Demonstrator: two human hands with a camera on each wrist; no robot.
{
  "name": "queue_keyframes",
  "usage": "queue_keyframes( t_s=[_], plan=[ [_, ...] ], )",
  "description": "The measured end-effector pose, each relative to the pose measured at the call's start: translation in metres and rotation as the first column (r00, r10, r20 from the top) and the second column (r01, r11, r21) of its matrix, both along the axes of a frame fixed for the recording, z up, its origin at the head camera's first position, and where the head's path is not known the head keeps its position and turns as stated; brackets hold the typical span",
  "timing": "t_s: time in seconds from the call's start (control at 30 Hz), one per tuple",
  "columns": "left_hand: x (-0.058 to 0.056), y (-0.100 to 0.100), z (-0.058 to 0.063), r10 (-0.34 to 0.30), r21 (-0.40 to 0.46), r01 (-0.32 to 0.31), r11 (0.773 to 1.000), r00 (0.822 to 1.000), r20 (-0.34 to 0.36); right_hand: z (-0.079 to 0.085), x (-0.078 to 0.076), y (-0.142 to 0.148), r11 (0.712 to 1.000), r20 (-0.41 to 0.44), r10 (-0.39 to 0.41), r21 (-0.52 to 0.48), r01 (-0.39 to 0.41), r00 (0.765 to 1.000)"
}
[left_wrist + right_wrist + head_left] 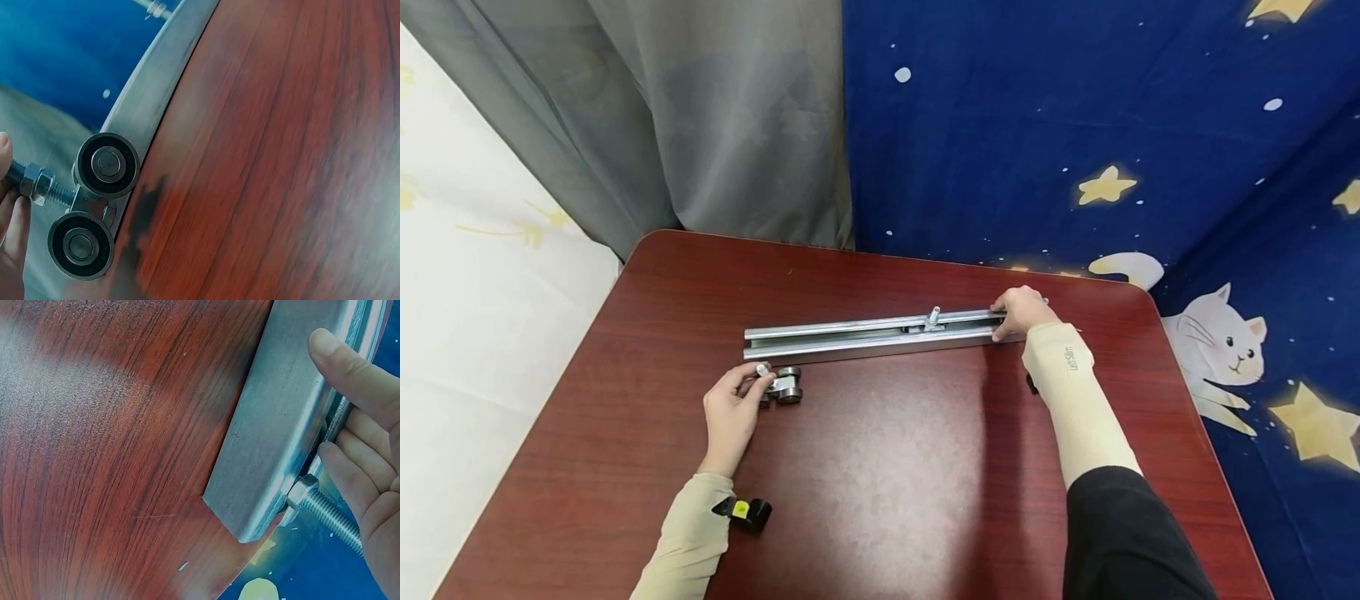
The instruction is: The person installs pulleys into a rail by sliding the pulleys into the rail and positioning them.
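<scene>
A long silver metal channel rail point(842, 337) with a slot along its top lies on the table. Near its left end, my left hand point(733, 412) pinches the threaded bolt point(53, 190) of a roller trolley point(787, 385) with black-rimmed wheels. The trolley is just on the near side of the rail. At the rail's right end, my right hand point(1026, 310) grips it, thumb on the near wall and fingers at the slot side. Another bolt point(331, 515) with a nut sticks out of the slot by that hand. A further upright bolt point(933, 317) stands in the slot, right of the middle.
The brown wooden table point(880, 475) has rounded back corners. Behind it hang a grey curtain point(752, 125) and a blue curtain point(985, 125) with stars and a cat. A white cloth point(490, 275) hangs at the left.
</scene>
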State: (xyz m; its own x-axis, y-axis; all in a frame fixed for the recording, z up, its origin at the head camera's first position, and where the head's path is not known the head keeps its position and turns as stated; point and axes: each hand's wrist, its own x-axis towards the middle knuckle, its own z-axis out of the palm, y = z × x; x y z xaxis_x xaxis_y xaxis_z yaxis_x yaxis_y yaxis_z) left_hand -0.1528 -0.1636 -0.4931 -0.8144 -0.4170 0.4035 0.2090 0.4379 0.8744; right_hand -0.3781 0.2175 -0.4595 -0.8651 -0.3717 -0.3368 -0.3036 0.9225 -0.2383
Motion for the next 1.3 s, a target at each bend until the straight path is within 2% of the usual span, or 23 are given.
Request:
queue_keyframes(
  t_s=[0.17,0.43,0.57,0.77,0.83,1.1,1.17,1.3],
  plan=[
    [0.000,-0.011,0.001,0.055,0.009,-0.055,0.998,0.998,0.001,0.001,0.001,0.003,1.000,0.001,-0.016,0.007,0.016,1.000],
    [0.002,-0.030,-0.001,0.093,0.019,-0.093,0.995,0.995,-0.037,0.001,0.002,0.007,0.999,0.008,-0.034,0.006,0.034,0.999],
    [0.002,-0.042,-0.003,0.142,0.018,-0.142,0.990,0.989,-0.039,0.001,0.002,0.007,1.000,0.004,-0.028,0.010,0.028,1.000],
    [-0.002,-0.060,-0.004,0.214,0.131,-0.214,0.968,0.977,0.012,0.001,0.001,0.005,0.999,0.004,-0.034,0.011,0.034,0.999],
    [-0.006,-0.067,-0.007,0.226,0.164,-0.226,0.960,0.974,0.016,0.000,0.001,0.004,0.999,0.006,-0.037,0.006,0.037,0.999],
    [-0.024,-0.094,-0.031,0.268,0.159,-0.277,0.948,0.960,0.076,-0.002,0.002,0.001,0.999,0.001,-0.036,0.007,0.036,0.999],
    [-0.026,-0.095,-0.029,0.268,0.167,-0.278,0.946,0.960,0.082,-0.002,0.002,0.000,0.999,-0.001,-0.033,0.009,0.033,0.999],
    [-0.027,-0.090,-0.015,0.253,0.188,-0.262,0.946,0.965,0.074,-0.002,0.001,-0.001,1.000,-0.007,-0.025,0.011,0.025,1.000]
  ],
)
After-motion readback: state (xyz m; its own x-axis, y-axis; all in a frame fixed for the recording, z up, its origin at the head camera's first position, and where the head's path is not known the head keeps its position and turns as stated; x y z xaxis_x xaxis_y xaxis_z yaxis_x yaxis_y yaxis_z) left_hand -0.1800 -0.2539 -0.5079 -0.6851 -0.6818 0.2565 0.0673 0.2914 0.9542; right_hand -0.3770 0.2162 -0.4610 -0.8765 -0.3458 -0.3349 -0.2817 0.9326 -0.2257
